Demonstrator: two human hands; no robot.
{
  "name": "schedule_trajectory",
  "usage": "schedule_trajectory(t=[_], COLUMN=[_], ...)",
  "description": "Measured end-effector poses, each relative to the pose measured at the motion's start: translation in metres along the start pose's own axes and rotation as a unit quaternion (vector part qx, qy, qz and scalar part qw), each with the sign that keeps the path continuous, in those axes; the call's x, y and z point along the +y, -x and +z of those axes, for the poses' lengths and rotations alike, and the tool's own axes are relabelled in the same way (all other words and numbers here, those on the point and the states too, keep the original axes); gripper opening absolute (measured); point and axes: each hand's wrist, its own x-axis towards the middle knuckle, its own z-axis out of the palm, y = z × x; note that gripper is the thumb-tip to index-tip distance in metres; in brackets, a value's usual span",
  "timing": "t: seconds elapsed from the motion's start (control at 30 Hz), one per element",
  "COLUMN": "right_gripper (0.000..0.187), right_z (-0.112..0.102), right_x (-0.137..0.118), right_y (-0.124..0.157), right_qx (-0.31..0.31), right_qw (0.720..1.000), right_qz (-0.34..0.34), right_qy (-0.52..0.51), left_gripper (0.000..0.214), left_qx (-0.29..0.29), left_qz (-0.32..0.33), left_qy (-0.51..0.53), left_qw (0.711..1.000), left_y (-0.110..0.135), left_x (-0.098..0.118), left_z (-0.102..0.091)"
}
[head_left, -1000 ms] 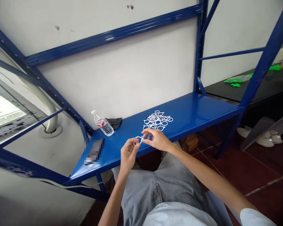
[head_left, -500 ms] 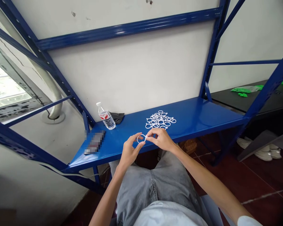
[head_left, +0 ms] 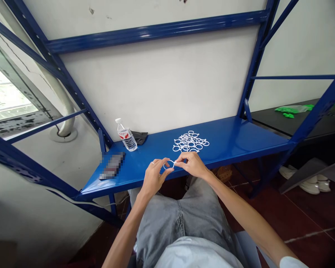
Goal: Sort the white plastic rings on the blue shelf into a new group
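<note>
A thin white plastic ring (head_left: pixel 172 161) is held between my two hands above the front edge of the blue shelf (head_left: pixel 226 134). My left hand (head_left: pixel 155 174) grips the ring's left side between thumb and fingers. On the ring's right side, my right hand (head_left: pixel 192 163) pinches it with thumb and forefinger, and the fingertips hide that part. Just beyond my right hand lies a loose pile of similar white rings (head_left: pixel 190 142), many with a small knob.
A water bottle (head_left: pixel 126 136) stands at the shelf's back left beside a black pouch-like item (head_left: pixel 140 137). A blurred-out dark flat object (head_left: pixel 112 166) lies at the left end. Blue frame posts (head_left: pixel 254 70) rise at both sides. Green items (head_left: pixel 292 109) lie on a black table at right.
The view has shifted slightly. Both hands still hold the ring, which now appears more tilted and narrower. A finger of my left hand has lifted a little.
</note>
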Motion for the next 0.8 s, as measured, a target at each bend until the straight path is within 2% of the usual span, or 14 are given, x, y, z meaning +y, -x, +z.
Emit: schedule_trajectory(t=[0.1, 0.23, 0.33, 0.4, 0.5, 0.63, 0.73, 0.8], right_gripper=[0.01, 0.006, 0.024, 0.029, 0.024, 0.028, 0.036, 0.043], right_z=[0.0, -0.002, -0.006, -0.012, -0.024, -0.041, -0.05, -0.053], right_x=[-0.002, 0.003, 0.016, 0.028, 0.048, 0.072, 0.085, 0.093], right_y=[-0.001, -0.004, -0.007, -0.008, -0.01, -0.01, -0.009, -0.008], right_qx=[-0.002, -0.026, -0.042, -0.031, 0.016, 0.082, 0.087, 0.074], right_qw=[1.0, 0.998, 0.994, 0.987, 0.979, 0.96, 0.941, 0.93], right_qz=[0.018, 0.056, 0.084, 0.106, 0.115, 0.115, 0.136, 0.156], right_qy=[-0.016, -0.007, 0.063, 0.117, 0.17, 0.242, 0.297, 0.326], left_gripper=[0.032, 0.038, 0.04, 0.04, 0.043, 0.054, 0.068, 0.071], left_qx=[0.006, 0.02, 0.003, -0.018, -0.028, -0.034, -0.075, -0.104], left_qz=[-0.008, -0.06, -0.111, -0.129, -0.117, -0.101, -0.107, -0.096], left_qy=[0.011, 0.025, -0.005, -0.037, -0.068, -0.105, -0.131, -0.136], left_qw=[1.0, 0.998, 0.994, 0.991, 0.99, 0.989, 0.983, 0.98], left_y=[-0.001, -0.002, -0.005, -0.012, -0.036, -0.084, -0.11, -0.116], left_x=[0.0, -0.009, -0.023, -0.031, -0.036, -0.032, -0.03, -0.03], left_z=[0.001, 0.013, 0.029, 0.042, 0.062, 0.088, 0.104, 0.112])
